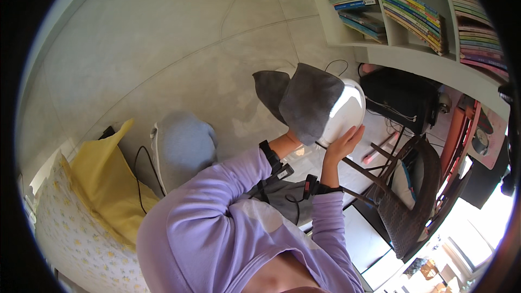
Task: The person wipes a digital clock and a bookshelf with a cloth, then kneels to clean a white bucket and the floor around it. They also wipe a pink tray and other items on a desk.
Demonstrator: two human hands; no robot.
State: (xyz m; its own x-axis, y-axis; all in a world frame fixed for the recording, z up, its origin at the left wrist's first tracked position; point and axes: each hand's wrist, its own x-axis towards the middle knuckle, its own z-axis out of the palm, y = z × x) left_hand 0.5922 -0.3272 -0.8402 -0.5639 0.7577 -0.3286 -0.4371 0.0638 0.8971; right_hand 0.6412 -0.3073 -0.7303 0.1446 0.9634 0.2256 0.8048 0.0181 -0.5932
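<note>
A white round object [348,110] with a raised rim is held up in front of me. Dark grey cloth [311,101] covers its left part, and another fold or piece of it sticks out to the upper left. My right hand [344,142] supports the lower rim, its fingers extended along the white side. From the left, my left hand [290,141] reaches in at the cloth's lower edge; its fingers are hidden behind the cloth. Black straps with small devices are on both wrists.
A bookshelf [354,44] stands at the upper right, above a black case [399,93] and loose cables. A brown woven chair [397,219] is at the right. Yellow fabric [110,179] and a pale blue-grey cloth-covered shape [185,146] lie at the left.
</note>
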